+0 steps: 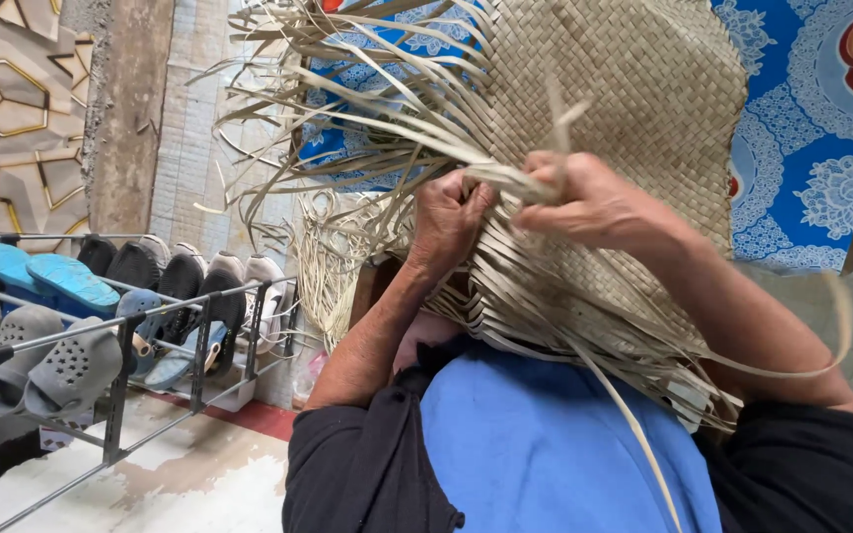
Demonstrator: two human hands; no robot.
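Note:
A large half-woven mat (633, 89) of pale dried leaf strips stands in front of me, its loose strip ends (347, 109) fanning out to the left and hanging down at the bottom. My left hand (449, 219) is closed on a bunch of loose strips at the mat's lower left edge. Just to its right, my right hand (592, 202) pinches a bundle of strips (510, 181), fingers closed around them. Both forearms reach up from black sleeves over blue cloth (545, 444).
A metal shoe rack (111, 336) holding several sandals and clogs stands at the left by a tiled wall. Behind the mat lies a blue patterned cloth (811, 148). More loose strips (333, 266) pile beside the rack. Worn floor (189, 474) shows at lower left.

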